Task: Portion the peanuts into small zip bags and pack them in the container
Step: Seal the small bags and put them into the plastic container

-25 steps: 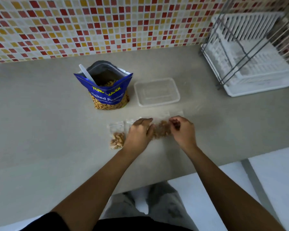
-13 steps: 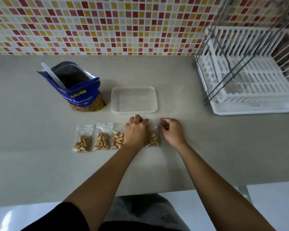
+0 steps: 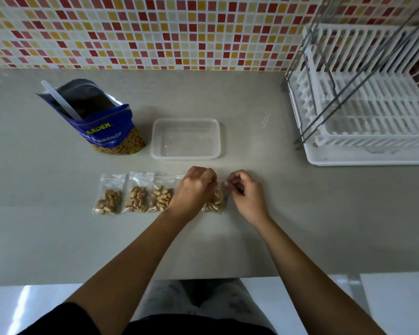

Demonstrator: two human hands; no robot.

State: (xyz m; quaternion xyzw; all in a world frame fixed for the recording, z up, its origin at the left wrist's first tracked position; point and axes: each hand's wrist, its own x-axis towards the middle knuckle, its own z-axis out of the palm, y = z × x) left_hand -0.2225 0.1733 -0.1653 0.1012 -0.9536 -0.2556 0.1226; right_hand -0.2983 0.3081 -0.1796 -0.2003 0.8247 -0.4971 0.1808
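Observation:
Three filled small zip bags lie in a row on the counter: one point(image 3: 109, 196), a second point(image 3: 138, 195), a third point(image 3: 161, 195). Right of them, another zip bag of peanuts point(image 3: 215, 201) sits between my hands. My left hand point(image 3: 194, 189) pinches its top at the left and my right hand point(image 3: 246, 194) pinches the top at the right. Behind it stands the clear, empty plastic container point(image 3: 186, 138). The open blue peanut pouch point(image 3: 99, 122) with a white spoon point(image 3: 61, 100) in it stands at the back left.
A white dish rack point(image 3: 363, 105) with a metal frame fills the right side of the grey counter point(image 3: 300, 213). A mosaic tile wall point(image 3: 155, 30) runs along the back. The counter's front edge is close to my body.
The view has swung so the row of filled bags shows on the left. The bag between my hands went from lying sideways to lying top away from me; both hands stay on it.

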